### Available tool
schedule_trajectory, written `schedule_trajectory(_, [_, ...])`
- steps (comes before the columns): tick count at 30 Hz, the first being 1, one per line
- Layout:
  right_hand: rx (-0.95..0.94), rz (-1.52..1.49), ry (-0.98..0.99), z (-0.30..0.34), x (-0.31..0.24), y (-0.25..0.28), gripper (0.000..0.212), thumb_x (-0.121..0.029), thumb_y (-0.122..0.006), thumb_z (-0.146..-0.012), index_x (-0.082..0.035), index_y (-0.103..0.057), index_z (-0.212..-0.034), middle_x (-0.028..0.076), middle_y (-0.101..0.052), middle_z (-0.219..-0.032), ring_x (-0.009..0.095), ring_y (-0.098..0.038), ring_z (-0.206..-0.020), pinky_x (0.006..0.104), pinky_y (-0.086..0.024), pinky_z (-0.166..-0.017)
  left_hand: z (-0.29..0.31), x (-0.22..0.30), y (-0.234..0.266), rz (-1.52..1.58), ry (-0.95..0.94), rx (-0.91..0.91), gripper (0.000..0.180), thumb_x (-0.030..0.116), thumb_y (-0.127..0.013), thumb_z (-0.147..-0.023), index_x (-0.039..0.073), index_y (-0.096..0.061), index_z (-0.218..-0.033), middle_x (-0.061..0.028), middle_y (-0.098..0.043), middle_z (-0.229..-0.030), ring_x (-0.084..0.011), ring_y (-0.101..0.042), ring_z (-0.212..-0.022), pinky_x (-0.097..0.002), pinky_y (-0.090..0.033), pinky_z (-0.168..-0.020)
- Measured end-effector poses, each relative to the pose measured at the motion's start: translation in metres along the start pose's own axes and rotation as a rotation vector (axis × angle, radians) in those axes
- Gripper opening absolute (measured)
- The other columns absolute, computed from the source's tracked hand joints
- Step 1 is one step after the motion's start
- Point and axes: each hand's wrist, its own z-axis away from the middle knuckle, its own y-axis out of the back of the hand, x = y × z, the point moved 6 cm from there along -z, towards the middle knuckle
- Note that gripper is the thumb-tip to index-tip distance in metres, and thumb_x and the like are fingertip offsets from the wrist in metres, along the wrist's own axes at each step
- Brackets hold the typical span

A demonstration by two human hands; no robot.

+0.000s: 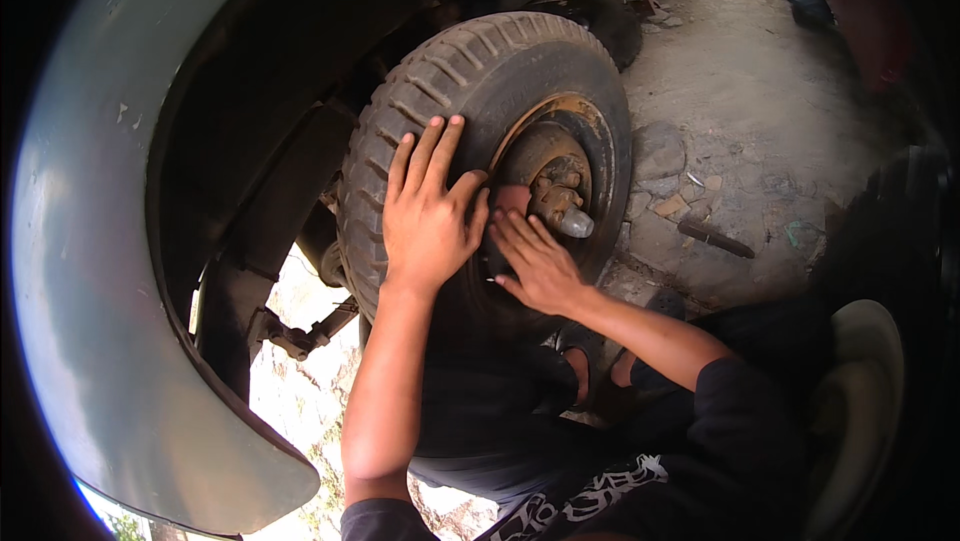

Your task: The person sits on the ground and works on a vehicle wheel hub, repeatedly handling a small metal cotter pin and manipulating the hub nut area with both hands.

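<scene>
A black tyre (420, 91) with chunky tread stands mounted on a vehicle, its rusty rim (560, 106) turned toward the right. My left hand (432, 216) lies over the tyre's sidewall, fingers spread and the thumb close to the rim's edge. Inside the rim, my right hand (543, 266) presses a reddish-brown piece of sandpaper (512, 199) against the wheel's face with its fingers stretched out. The fingers cover part of the sheet. Just right of them juts the hub (570, 219) with a greyish cap and rusty nuts around it.
A grey-green fender (100, 241) curves along the left, over a dark wheel well. On the stony ground (740, 121) at the right lie a dark flat bar (715, 238) and broken bits. My feet (600, 366) are below the wheel. A pale round object (865, 381) is at the lower right.
</scene>
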Motion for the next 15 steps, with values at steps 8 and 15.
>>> schedule_trajectory(8, [0.096, 0.009, -0.036, -0.012, 0.029, 0.019, 0.085, -0.057, -0.057, -0.11, 0.001, -0.042, -0.17, 0.023, -0.034, -0.181, 0.037, -0.026, -0.171, 0.0549, -0.019, -0.14, 0.001, 0.0, 0.001, 0.004, -0.012, -0.009, 0.017, 0.021, -0.082, -0.088, 0.015, -0.086, -0.104, -0.0152, -0.057, -0.167, -0.0347, -0.047, -0.16, -0.055, -0.034, -0.134])
schedule_trajectory(15, [-0.123, 0.013, 0.148, 0.009, -0.007, -0.027, 0.079, -0.05, -0.066, -0.108, -0.002, -0.048, -0.168, 0.02, -0.045, -0.174, 0.035, -0.032, -0.169, 0.0548, -0.017, -0.141, 0.009, -0.003, 0.0, 0.003, 0.004, 0.0, 0.016, 0.02, -0.083, -0.088, 0.015, -0.085, -0.102, -0.0151, -0.058, -0.166, -0.0352, -0.049, -0.159, -0.055, -0.035, -0.133])
